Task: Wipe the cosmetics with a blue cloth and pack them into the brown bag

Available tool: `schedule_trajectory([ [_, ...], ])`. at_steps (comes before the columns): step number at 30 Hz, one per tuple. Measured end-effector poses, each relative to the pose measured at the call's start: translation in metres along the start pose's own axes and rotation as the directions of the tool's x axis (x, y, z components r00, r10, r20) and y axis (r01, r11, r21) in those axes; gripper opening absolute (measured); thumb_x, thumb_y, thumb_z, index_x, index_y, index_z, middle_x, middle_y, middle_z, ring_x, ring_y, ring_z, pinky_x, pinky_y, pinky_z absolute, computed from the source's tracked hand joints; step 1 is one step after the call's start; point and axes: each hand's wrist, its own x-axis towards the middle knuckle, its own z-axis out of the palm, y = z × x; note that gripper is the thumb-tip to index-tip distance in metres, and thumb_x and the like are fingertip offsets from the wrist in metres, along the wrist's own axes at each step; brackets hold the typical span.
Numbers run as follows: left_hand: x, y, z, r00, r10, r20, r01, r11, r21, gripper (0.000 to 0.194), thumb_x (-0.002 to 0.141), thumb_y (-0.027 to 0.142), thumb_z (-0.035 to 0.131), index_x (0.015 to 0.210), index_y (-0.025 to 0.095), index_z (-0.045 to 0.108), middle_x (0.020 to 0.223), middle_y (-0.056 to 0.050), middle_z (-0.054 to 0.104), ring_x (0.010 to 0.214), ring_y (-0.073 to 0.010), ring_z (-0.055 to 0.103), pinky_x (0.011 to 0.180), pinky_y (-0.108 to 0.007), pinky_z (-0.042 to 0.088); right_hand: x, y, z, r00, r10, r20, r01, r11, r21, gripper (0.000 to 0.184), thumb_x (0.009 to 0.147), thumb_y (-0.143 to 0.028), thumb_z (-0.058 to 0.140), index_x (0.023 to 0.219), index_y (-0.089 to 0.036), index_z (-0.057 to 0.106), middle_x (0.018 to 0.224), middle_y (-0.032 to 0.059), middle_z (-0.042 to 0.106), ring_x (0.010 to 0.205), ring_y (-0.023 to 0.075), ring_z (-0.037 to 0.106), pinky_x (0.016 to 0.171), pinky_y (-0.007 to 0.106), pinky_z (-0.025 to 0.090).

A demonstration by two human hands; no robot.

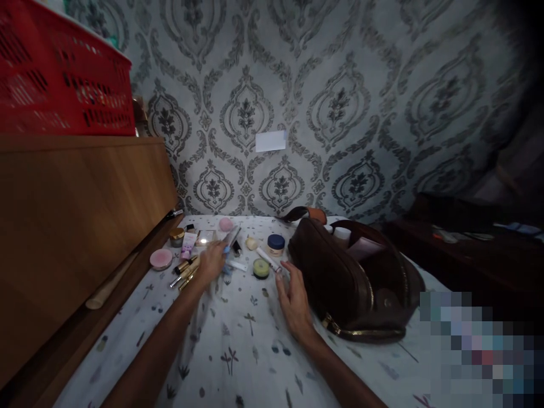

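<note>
While our right hand [294, 297] spreads unclenched beside a white tube [267, 257], we cannot tell if our left hand [212, 262] grips.

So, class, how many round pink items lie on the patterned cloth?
2: a flat pink item leftmost on the cloth, and a pink ball-shaped item near the wall. More may hide behind the left hand.

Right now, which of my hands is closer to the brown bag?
Your right. The right hand is close beside the left side of the brown bag; the left hand is farther left, by the gold tubes.
</note>
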Motion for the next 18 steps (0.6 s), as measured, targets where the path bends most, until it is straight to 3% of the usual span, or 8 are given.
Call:
schedule_trajectory([
  [5,0.013,0.009,0.002,0.999,0.046,0.024,-0.046,0.999,-0.018,0.038,0.088,0.014,0.054,0.121,0.029,0.065,0.121,-0.001,0.070,0.113,-0.0187,0.063,0.096,-0.028,0.047,-0.012,-0.003,-0.001,0.992,-0.096,0.082,0.100,0.994,-0.053,0.036,0.098,-0.035,0.041,0.128,-0.020,0.052,0.135,0.0139,0.053,0.131,0.0257,0.049,0.110,0.049,0.042],
  [12,0.047,-0.046,-0.014,0.993,-0.115,-0.029,0.117,0.984,0.133,0.038,0.092,0.010,0.045,0.127,0.015,0.059,0.128,-0.015,0.063,0.121,-0.0272,0.057,0.098,-0.039,0.048,-0.016,-0.011,-0.002,0.983,-0.105,0.149,0.117,0.990,-0.073,0.030,0.099,-0.031,0.041,0.122,-0.021,0.058,0.136,0.0132,0.054,0.130,0.0252,0.051,0.110,0.048,0.044],
  [15,0.062,-0.063,-0.014,0.994,-0.111,0.005,0.107,0.973,0.205,0.032,0.095,0.023,0.054,0.125,0.014,0.058,0.128,-0.014,0.061,0.119,-0.0279,0.058,0.097,-0.046,0.050,-0.014,-0.009,-0.001,0.978,-0.124,0.170,0.137,0.988,-0.070,0.028,0.098,-0.029,0.042,0.119,-0.022,0.060,0.134,0.0123,0.056,0.128,0.0252,0.052,0.109,0.047,0.045],
  [18,0.074,-0.068,-0.006,0.995,-0.074,0.065,0.055,0.966,0.252,0.038,0.094,0.036,0.060,0.126,0.017,0.057,0.129,-0.010,0.059,0.113,-0.0249,0.060,0.094,-0.048,0.052,-0.014,-0.006,0.000,0.973,-0.149,0.176,0.164,0.984,-0.070,0.028,0.098,-0.028,0.042,0.116,-0.022,0.062,0.132,0.0123,0.057,0.126,0.0259,0.053,0.108,0.048,0.045],
])
